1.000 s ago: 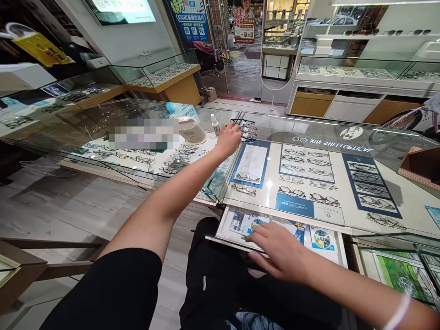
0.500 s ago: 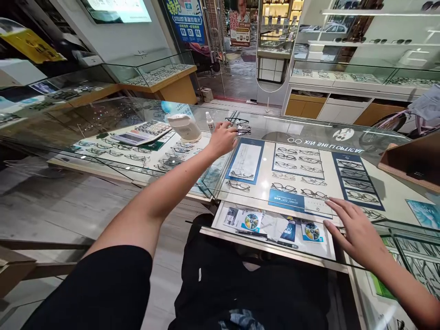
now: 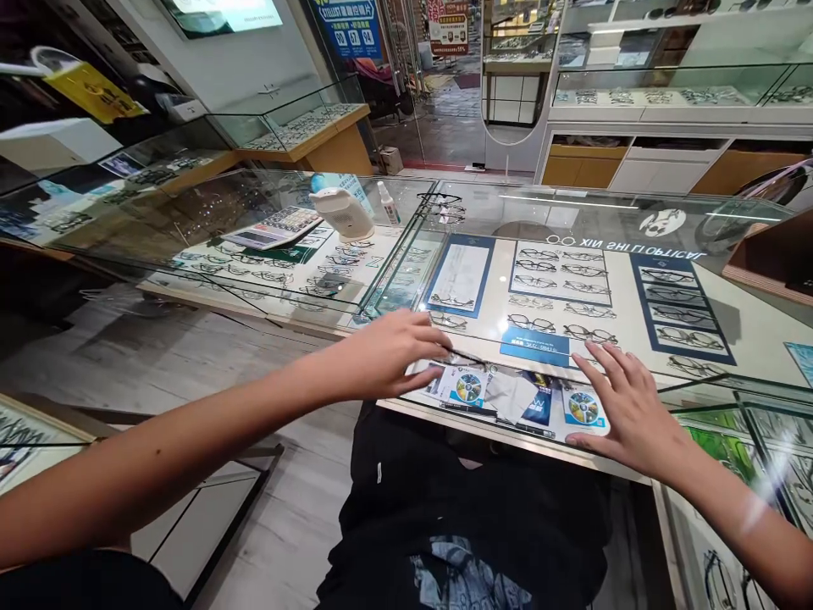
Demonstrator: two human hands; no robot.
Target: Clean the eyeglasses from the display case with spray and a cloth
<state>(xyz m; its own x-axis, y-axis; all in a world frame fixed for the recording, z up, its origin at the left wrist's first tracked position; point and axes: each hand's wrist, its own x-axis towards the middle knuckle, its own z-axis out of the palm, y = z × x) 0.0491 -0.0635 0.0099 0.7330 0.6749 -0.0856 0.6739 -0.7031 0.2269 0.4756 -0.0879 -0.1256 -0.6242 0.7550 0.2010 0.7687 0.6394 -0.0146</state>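
a thin, dark pair of glasses (image 3: 471,359) lies at the fingertips of the left hand (image 3: 400,354), just above the left part of an open drawer (image 3: 508,440) at the near side of the bench (image 3: 622,296); it is blurred, and whether the fingers and thumb grip it i cannot tell. the right hand (image 3: 626,407) is open, fingers spread, over the drawer's right end, with nothing in its grasp. between the hands, in the drawer, are a disc-printed packet (image 3: 468,388) on the left, white papers (image 3: 511,396) and a blue packet (image 3: 539,402) in the middle, and another disc-printed card (image 3: 583,408) near the right thumb. beyond the drawer, rows of glasses sit under the bench's glass, with a blue card (image 3: 533,346) near the front and a blue tray (image 3: 660,326) to the right. on the far part of the glass top are dark-framed glasses (image 3: 439,200), with a white bottle (image 3: 387,203), a pale device (image 3: 343,213) and a calculator (image 3: 279,227) ranged to their left. a brown box (image 3: 778,258) stands at the right.
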